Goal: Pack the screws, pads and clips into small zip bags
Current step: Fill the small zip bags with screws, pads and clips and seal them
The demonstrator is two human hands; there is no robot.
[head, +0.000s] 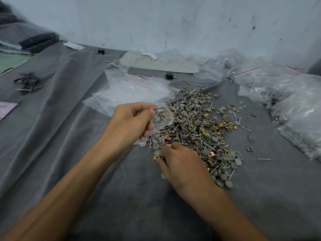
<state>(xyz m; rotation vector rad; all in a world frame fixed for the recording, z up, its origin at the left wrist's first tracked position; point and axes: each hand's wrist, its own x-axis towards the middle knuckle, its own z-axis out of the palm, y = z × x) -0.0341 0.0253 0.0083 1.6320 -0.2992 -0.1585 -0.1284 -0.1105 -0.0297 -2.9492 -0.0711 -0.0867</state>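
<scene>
While the left hand (132, 122) pinches a small clear part-filled zip bag (163, 117) over the heap of grey pads, brass clips and steel screws (199, 129), the right hand (180, 162) curls at the heap's near edge, its catch unseen; holding the bag's mouth wide and close should prevent spills.

I can read nothing here: the scrawl on the white board (156, 64) is too faint, and the print on the pink paper (7, 108) too blurred.

grey pads (206, 152), brass clips (225, 117), grey cloth (69, 136)
</scene>
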